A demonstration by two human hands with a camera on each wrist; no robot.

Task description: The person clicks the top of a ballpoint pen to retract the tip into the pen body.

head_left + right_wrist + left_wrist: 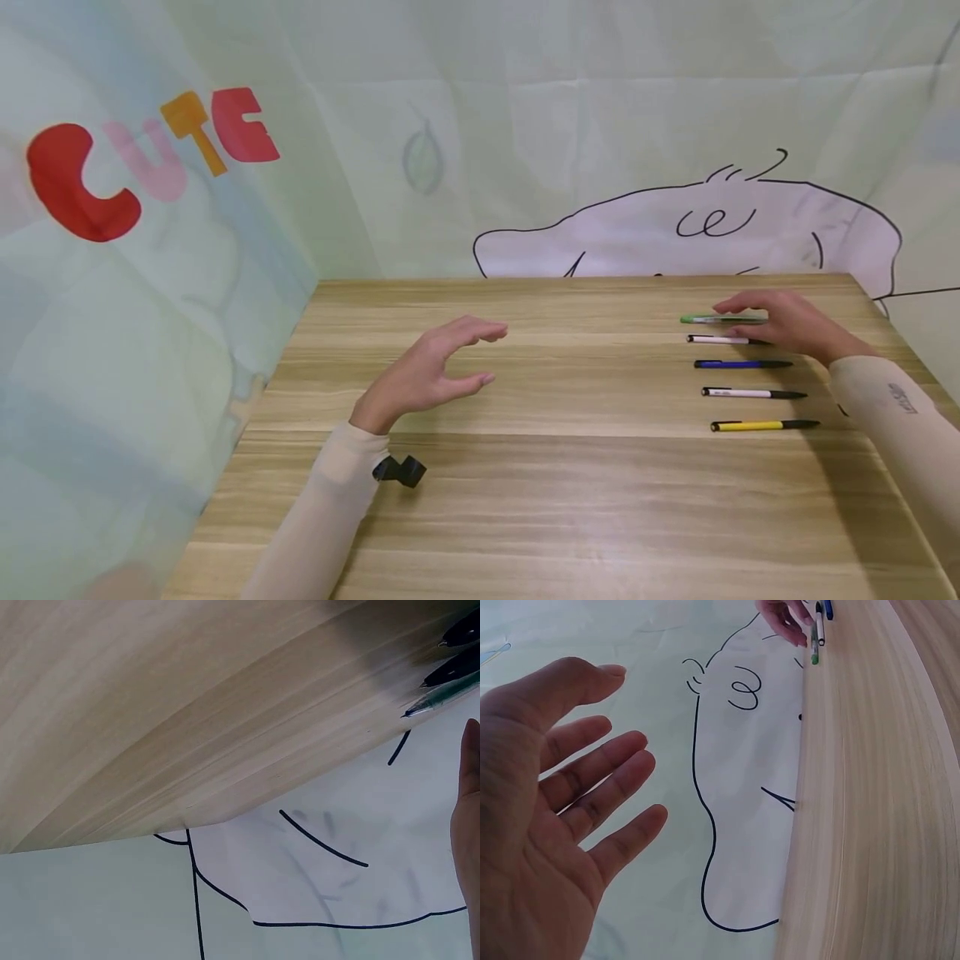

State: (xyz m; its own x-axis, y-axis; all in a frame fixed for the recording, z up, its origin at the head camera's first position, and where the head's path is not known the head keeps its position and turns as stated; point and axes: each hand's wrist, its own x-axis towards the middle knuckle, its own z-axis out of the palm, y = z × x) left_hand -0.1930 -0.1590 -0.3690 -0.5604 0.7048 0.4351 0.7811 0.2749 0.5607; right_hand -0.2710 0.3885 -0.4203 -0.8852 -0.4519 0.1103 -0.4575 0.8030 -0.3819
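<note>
My left hand [423,367] hovers over the left-middle of the table, holding nothing; its spread fingers show in the left wrist view. At the far right, my right hand [802,325] is over a green pen [701,319] and a white pen [712,339], covering their right ends. Its fingers are loosely bent, with the thumb by the white pen. Whether it touches either pen cannot be told. Nearer me lie a blue pen [731,364], a second white pen [738,392] and a yellow pen [750,426], in a column. The right wrist view catches only that hand's edge.
The pens lie on a wood-grain table [525,500]. A printed backdrop [375,183] with a cartoon drawing and coloured letters rises behind and to the left. A small black device [401,471] is fixed at my left wrist.
</note>
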